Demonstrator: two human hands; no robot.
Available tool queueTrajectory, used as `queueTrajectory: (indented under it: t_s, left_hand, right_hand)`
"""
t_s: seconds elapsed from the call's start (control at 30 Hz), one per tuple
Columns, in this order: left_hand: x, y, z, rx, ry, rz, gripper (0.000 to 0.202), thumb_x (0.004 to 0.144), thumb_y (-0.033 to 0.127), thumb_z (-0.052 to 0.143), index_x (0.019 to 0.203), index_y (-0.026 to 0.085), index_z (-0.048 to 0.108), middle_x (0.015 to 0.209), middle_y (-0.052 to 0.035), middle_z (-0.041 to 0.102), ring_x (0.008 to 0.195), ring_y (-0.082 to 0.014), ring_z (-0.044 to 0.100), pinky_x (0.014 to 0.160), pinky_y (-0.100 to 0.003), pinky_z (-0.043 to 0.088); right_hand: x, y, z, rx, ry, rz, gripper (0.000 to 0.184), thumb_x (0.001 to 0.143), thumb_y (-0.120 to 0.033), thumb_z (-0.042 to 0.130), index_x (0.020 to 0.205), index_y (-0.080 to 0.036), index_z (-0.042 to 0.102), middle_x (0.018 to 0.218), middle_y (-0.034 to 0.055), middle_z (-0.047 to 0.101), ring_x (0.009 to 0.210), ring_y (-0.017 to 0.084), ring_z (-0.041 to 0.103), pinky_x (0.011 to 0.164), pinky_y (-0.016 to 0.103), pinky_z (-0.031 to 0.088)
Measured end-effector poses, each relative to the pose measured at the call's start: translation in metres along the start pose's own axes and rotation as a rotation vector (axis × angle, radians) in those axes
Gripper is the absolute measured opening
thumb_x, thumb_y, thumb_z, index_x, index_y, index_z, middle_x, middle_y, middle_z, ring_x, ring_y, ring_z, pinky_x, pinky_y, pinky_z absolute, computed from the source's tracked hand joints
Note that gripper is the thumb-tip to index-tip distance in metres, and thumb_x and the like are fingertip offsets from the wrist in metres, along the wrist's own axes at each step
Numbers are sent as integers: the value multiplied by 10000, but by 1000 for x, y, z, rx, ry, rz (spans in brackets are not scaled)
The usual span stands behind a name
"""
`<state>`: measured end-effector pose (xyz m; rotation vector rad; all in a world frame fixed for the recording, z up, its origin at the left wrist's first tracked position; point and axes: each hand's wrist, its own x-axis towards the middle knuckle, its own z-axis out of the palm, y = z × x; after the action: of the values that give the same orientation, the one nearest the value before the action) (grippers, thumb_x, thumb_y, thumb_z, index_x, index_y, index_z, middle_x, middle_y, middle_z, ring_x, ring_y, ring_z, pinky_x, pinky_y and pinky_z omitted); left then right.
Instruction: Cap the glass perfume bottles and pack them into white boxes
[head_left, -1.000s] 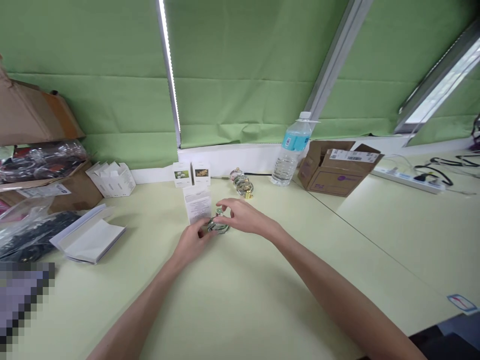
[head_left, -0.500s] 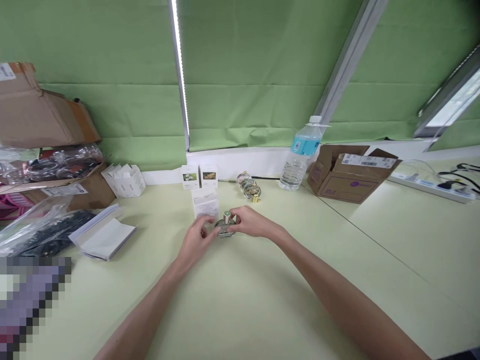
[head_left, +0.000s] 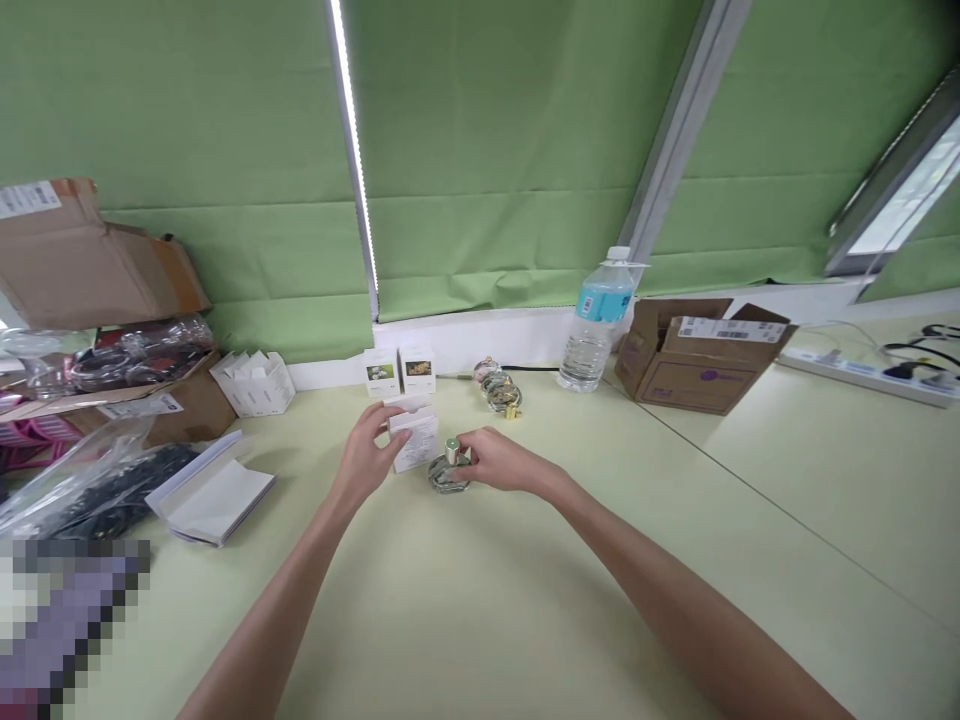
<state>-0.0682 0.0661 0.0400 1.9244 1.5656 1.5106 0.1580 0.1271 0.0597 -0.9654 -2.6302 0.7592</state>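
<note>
My left hand point(head_left: 367, 450) grips a small white box point(head_left: 417, 440) with print on its front, thumb on the front face and fingers at the top and behind. The box stands upright on the table. Close to its right, a small round glass perfume bottle point(head_left: 447, 476) with a silvery cap stands on the table. My right hand point(head_left: 491, 460) holds this bottle from the right side, fingers by the cap and thumb low on the glass. Behind the hands are two white boxes with pictures point(head_left: 400, 371) and several similar glass bottles point(head_left: 498, 388) in a row.
A water bottle point(head_left: 597, 325) and an open cardboard box point(head_left: 697, 365) stand at the back right, beyond them a power strip point(head_left: 862, 375). At left are a white box of folded cartons point(head_left: 259, 390), white papers point(head_left: 214, 500), bagged black items point(head_left: 97, 490) and stacked cardboard boxes point(head_left: 112, 265).
My left hand has left the perfume bottle and moved up-left onto the printed white box. My right hand stays on the bottle. The view has tilted slightly upward.
</note>
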Motion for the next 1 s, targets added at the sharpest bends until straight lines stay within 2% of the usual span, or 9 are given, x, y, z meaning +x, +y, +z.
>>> queueTrajectory:
  t_s: [0.13,0.27,0.33,0.43,0.57,0.7,0.87,1.0]
  left_hand:
    - [-1,0,4,-77,-49,-31,186,827,342,578,937,216,658,1048,-44,582,931,-168,606,834,-335,560]
    - [-4,12,5,-114,-105,-21,203,810,360,603,935,218,678,1053,-45,574,921,-161,601,813,-318,569]
    - [-5,20,7,-131,-149,-14,216,818,372,591,950,226,681,1046,-46,583,938,-164,598,833,-321,559]
    - [-7,31,10,-142,-172,-19,234,825,399,579,936,222,684,1018,-53,617,963,-185,596,841,-326,541]
    - [-10,37,11,-195,-150,-85,303,864,427,515,931,180,676,977,-69,666,950,-201,611,837,-323,511]
    - [-10,38,10,-271,-170,-157,350,854,444,529,1010,160,663,996,-74,692,953,-220,625,828,-315,488]
    - [-8,39,9,-344,-183,-215,336,837,437,561,1006,161,650,1033,-72,683,965,-224,622,835,-320,480]
    - [-7,41,9,-485,-212,-262,468,814,394,613,1225,186,529,1184,-91,626,1086,-239,584,929,-369,457]
  right_hand:
    - [-4,1,-26,-23,23,-30,287,704,-424,676,756,-142,655,578,-15,539,536,113,448,495,236,295]
    - [-17,-7,-61,129,168,-6,362,713,-500,665,795,-147,654,561,-33,467,522,102,386,482,238,280]
    - [-23,-14,-69,252,235,-24,387,726,-529,648,820,-154,643,602,-25,478,540,103,395,491,240,296]
    - [-25,-27,-66,397,329,-71,385,739,-528,640,831,-154,621,642,-12,495,569,108,423,510,244,324]
    - [-16,-37,-46,479,392,-136,368,748,-489,651,895,-154,607,635,-17,493,590,114,453,529,244,357]
    - [-9,-35,-34,463,432,-152,384,772,-483,629,970,-155,606,678,-4,530,630,127,484,578,256,398]
    - [-9,-31,-35,393,433,-141,367,785,-471,621,977,-158,611,705,1,553,641,129,494,599,260,406]
    - [-9,-30,-35,292,425,-149,314,799,-447,610,934,-164,609,716,6,570,652,138,506,601,263,399]
